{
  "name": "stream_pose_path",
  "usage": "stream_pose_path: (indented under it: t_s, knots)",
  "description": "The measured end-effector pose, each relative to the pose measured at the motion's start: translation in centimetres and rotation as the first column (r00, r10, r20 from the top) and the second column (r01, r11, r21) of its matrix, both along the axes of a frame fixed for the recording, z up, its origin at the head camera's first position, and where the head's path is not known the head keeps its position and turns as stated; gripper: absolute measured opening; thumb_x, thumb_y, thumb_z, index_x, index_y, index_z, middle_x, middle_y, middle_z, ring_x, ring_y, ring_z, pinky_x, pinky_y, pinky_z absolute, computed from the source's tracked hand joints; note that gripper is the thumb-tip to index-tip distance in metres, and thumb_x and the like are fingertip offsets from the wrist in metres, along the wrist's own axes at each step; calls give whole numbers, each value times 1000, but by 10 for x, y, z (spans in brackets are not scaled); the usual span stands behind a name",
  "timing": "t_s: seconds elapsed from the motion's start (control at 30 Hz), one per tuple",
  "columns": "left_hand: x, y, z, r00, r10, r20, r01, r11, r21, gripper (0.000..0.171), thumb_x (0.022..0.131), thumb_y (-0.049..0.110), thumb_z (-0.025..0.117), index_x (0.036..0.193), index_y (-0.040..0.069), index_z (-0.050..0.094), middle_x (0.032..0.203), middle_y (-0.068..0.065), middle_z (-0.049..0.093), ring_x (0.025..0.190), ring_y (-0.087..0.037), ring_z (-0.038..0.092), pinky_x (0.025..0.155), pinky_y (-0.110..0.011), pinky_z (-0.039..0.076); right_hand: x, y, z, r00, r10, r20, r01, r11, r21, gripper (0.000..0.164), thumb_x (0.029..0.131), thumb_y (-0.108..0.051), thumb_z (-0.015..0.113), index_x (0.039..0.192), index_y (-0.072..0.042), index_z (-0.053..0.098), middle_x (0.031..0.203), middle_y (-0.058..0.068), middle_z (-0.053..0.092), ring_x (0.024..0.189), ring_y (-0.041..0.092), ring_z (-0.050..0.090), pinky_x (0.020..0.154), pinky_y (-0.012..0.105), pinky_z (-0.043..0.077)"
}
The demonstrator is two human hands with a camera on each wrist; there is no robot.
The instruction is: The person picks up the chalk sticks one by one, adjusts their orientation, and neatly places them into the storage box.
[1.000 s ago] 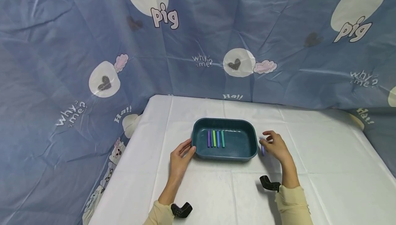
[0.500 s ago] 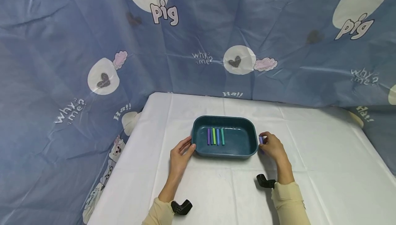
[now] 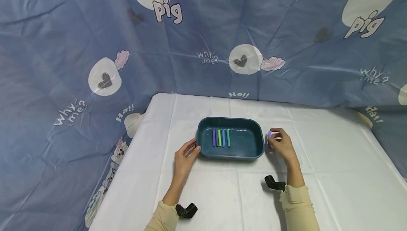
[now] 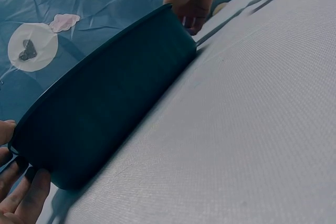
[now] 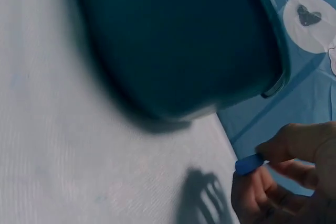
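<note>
A dark teal rectangular tray (image 3: 241,158) lies on the white cloth. At its left end my left hand (image 3: 184,160) holds the rim and outer wall with thumb and fingers. Just off the tray's right end my right hand (image 3: 282,146) pinches a purple, chalk-like stick (image 3: 270,134) between thumb and fingers. In the right wrist view the stick (image 5: 249,164) looks blue and only its end shows. Inside the tray, left of the middle, several similar sticks (image 3: 219,137) lie side by side: purple, dark blue, yellow-green, blue and green.
The white cloth (image 3: 210,192) covers the table under both hands. A blue patterned curtain (image 3: 190,82) hangs behind the table and along its left side. Black wrist-worn pieces (image 3: 186,210) stick out from both forearms.
My right hand has moved in toward the tray's right end, then slightly back and away, with the purple stick still pinched. My left hand has stayed on the tray.
</note>
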State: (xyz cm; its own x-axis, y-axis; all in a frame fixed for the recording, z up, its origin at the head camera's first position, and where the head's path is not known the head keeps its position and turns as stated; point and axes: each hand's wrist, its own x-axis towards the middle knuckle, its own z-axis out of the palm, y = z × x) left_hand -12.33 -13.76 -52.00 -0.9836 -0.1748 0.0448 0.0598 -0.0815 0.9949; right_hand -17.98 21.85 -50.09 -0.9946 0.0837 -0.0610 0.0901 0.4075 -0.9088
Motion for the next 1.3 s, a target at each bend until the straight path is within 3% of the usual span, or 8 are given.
stream_pose_path:
  t_s: [0.2, 0.53, 0.77, 1.3]
  knots:
    - [1, 2, -1, 1000, 14, -6, -14, 1000, -15, 44, 82, 19, 74, 122, 6, 63, 123, -15, 64, 114, -27, 61, 85, -16, 52, -2, -4, 8, 998, -64, -27, 60, 990, -128, 46, 88, -4, 58, 133, -2, 44, 98, 3, 51, 75, 3, 55, 63, 22, 57]
    - [0, 1, -2, 1000, 9, 5, -9, 1000, -5, 44, 81, 22, 74, 122, 8, 63, 123, -12, 64, 115, -25, 61, 88, -15, 51, -4, -14, 29, 996, -5, -87, -14, 976, -217, 43, 90, -4, 59, 131, 0, 44, 97, 0, 52, 75, 1, 56, 63, 22, 57]
    - [0, 0, -3, 1000, 4, 20, -4, 1000, -9, 45, 81, 23, 75, 121, 9, 63, 123, -12, 64, 115, -25, 61, 88, -14, 50, -5, -25, 32, 989, 88, -116, -112, 969, -221, 42, 90, -2, 59, 129, 1, 45, 100, 10, 52, 75, 4, 57, 62, 23, 57]
    - [2, 0, 0, 1000, 4, 15, -4, 1000, -8, 45, 81, 22, 75, 122, 8, 63, 123, -11, 64, 115, -24, 61, 88, -15, 51, -9, -48, 34, 973, 192, -130, -216, 954, -210, 42, 90, -1, 58, 130, 0, 45, 100, 12, 48, 75, 8, 59, 63, 25, 56]
